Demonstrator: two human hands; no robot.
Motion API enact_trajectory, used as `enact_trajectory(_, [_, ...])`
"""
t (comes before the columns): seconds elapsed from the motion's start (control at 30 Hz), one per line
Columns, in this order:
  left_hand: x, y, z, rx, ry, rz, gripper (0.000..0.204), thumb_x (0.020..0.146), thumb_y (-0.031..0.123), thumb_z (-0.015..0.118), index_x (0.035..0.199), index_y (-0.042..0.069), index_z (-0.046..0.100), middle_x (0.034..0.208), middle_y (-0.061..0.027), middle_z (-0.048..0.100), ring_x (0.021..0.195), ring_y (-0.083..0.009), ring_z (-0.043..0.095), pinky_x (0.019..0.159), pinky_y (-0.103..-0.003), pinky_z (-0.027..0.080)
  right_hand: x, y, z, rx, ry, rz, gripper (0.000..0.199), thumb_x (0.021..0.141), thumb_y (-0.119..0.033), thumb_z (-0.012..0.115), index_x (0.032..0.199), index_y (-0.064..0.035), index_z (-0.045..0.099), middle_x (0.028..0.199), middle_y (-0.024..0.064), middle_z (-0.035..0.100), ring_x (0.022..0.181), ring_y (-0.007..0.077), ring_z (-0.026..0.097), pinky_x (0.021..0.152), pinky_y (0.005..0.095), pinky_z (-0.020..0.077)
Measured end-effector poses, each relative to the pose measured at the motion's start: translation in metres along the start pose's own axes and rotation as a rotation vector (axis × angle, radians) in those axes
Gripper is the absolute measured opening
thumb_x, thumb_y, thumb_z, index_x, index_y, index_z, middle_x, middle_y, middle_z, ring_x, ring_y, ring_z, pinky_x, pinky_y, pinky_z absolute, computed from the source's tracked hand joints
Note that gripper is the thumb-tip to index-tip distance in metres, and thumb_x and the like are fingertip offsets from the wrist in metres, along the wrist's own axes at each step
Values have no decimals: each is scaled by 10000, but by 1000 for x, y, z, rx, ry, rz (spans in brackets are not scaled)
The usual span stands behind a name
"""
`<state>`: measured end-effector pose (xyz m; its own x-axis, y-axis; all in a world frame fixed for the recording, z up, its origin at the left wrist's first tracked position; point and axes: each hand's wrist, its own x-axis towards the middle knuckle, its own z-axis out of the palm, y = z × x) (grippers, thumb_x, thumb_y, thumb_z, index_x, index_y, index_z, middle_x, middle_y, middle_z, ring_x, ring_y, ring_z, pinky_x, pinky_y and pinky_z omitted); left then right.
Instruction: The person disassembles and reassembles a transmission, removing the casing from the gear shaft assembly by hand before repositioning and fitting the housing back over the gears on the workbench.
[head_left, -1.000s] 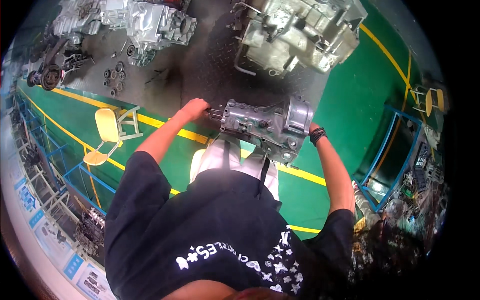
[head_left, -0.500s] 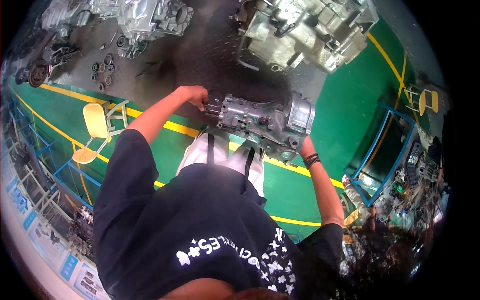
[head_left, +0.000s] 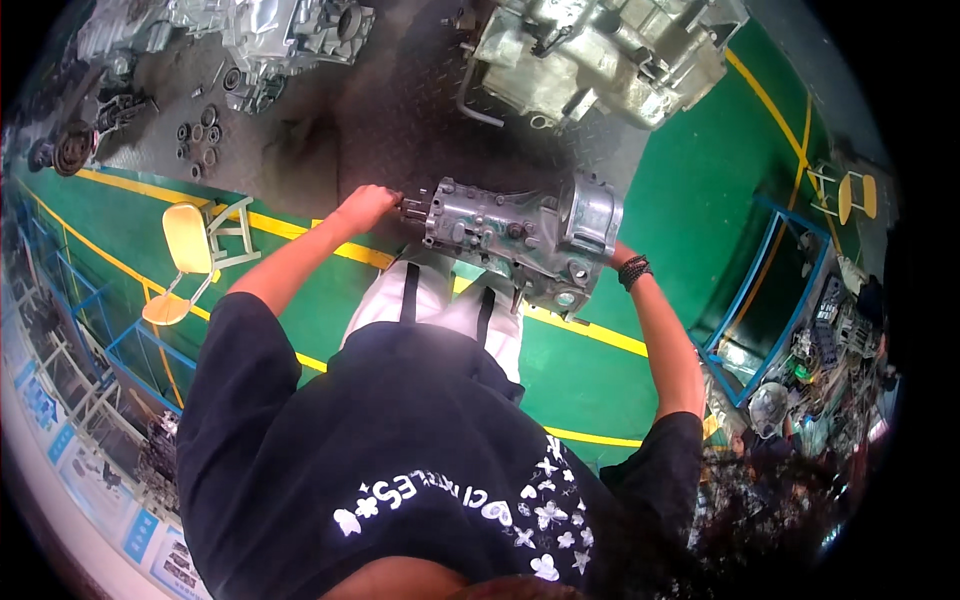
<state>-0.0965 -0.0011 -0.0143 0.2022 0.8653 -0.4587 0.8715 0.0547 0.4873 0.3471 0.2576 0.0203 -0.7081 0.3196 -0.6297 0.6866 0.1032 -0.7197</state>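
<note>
Both hands (head_left: 368,208) gripping gearbox (head_left: 520,240) ends.

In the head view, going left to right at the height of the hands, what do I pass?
Yellow chair → left hand gripping the shaft end → grey gearbox housing, carried → right hand, hidden behind the housing, only its beaded wristband showing → blue metal frame on the green floor.

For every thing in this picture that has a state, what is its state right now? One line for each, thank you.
Gearbox housing: lifted off the floor, lying sideways, carried between both hands.
Left hand: closed on the narrow shaft end of the housing.
Right hand: mostly hidden behind the wide bell end, supporting it.
Large gearbox: resting on the dark plate floor, untouched.
Yellow chair: tipped over on the green floor.
Small round parts: lying loose on the floor.
</note>
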Motion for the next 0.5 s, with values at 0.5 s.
enact_trajectory(0.5, [20, 11, 33, -15, 37, -159, 270, 664, 130, 710, 925, 69, 681, 843, -172, 675, 849, -377, 651, 749, -479, 528, 28, -12, 43, 58, 28, -14, 456, 844, -212, 710, 1259, -51, 609, 1261, 136, 643, 1106, 254, 614, 969, 372, 473])
